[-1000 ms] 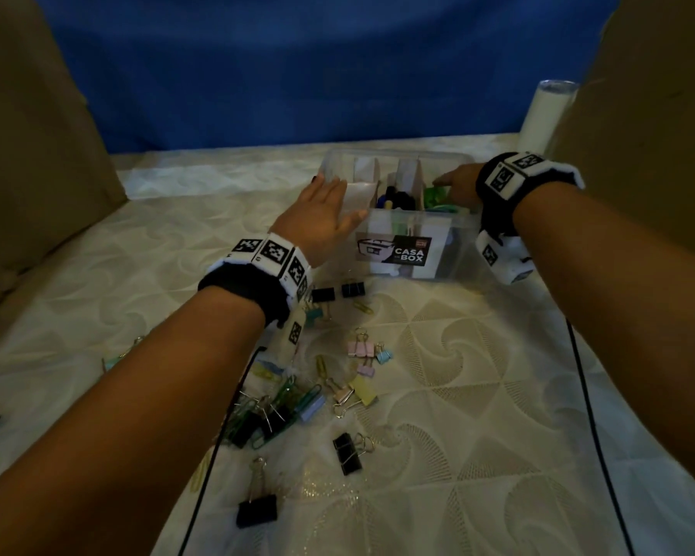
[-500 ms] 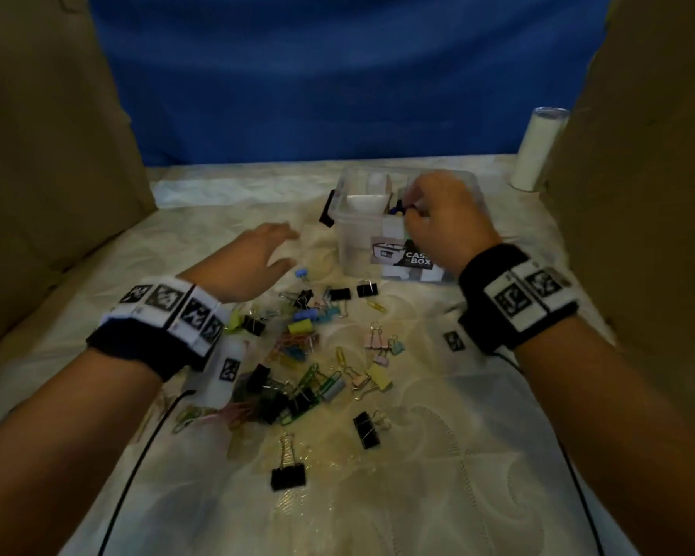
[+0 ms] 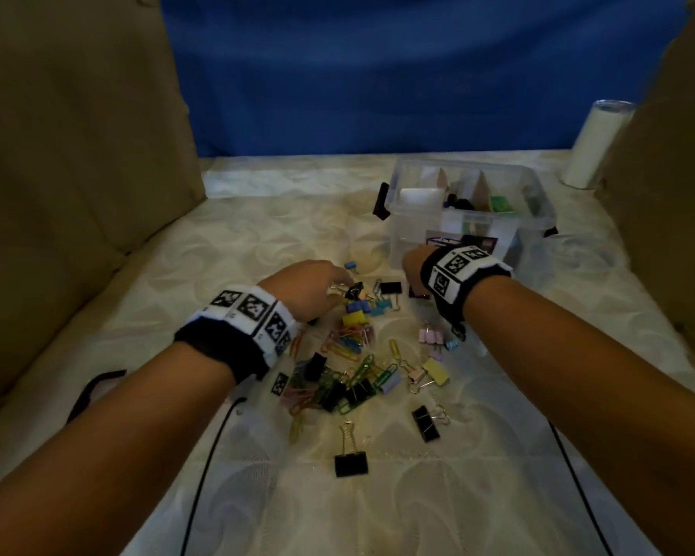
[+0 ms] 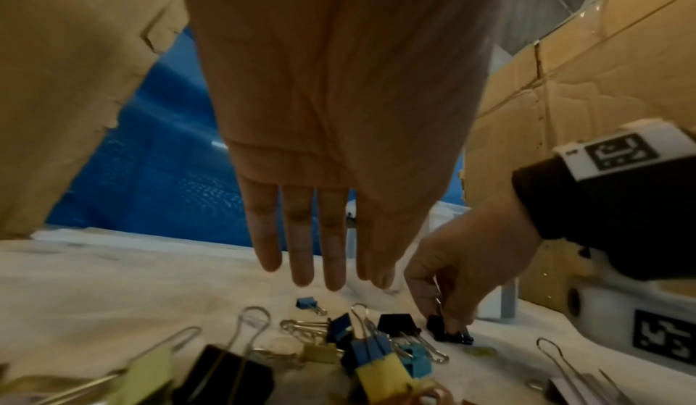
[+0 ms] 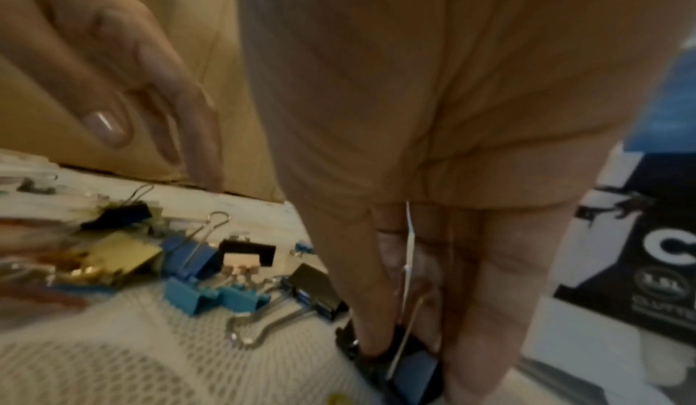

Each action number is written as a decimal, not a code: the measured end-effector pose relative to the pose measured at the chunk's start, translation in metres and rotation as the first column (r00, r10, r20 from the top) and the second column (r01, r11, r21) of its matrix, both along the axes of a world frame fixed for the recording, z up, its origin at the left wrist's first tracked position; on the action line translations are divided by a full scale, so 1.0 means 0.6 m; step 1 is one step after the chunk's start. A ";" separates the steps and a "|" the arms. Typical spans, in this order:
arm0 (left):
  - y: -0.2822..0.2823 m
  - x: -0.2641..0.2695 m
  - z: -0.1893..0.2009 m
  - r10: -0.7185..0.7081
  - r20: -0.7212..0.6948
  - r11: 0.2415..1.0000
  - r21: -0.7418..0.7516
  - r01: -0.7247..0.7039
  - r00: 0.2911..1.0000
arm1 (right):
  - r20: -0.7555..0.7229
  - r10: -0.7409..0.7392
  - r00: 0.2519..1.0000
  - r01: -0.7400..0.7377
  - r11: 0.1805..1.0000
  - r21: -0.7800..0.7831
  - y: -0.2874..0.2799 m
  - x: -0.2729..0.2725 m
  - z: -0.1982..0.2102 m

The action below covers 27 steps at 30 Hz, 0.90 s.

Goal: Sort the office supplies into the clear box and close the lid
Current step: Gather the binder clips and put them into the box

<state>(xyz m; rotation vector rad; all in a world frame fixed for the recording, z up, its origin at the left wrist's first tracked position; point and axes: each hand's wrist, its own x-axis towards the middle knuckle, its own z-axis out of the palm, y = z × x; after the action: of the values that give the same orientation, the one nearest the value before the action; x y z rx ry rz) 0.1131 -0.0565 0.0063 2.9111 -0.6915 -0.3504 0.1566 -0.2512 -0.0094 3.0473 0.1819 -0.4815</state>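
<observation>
i am in the picking step: my right hand (image 4: 448,277) pinches a black binder clip (image 4: 450,333) on the surface just before the clear box (image 3: 468,234), my left hand (image 4: 324,233) hovers released over the pile, and next i should lift this clip into its compartment.

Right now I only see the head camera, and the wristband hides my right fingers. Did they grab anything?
Observer: Yes. The left wrist view shows your right hand pinching a small black binder clip.
Operator: Is it up in the air?
Observer: No, it sits on the white cloth, beside another black clip.
Operator: Is my left hand holding one too?
Observer: No. Your left hand has straight fingers, above the clips and holding nothing.
</observation>
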 end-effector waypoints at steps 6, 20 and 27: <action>-0.046 0.044 -0.023 0.053 0.059 0.998 0.016 -0.054 0.997 | 0.012 -0.169 0.986 0.137 0.840 0.525 -0.056 -0.016 0.017; 0.002 0.068 0.013 0.130 -0.153 0.809 -0.555 -0.194 0.980 | -0.143 -0.311 0.940 0.299 0.541 0.786 -0.094 -0.109 0.019; -0.002 0.079 -0.007 0.166 -0.127 0.913 -0.355 -0.201 0.978 | -0.278 -0.107 0.955 0.196 0.928 0.315 -0.064 -0.103 0.003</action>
<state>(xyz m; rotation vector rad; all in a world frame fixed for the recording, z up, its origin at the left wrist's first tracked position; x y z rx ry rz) 0.1603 -0.0575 0.0021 2.5573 -0.4102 -0.2974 0.0947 -0.2898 -0.0075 3.3391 0.0374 -0.9532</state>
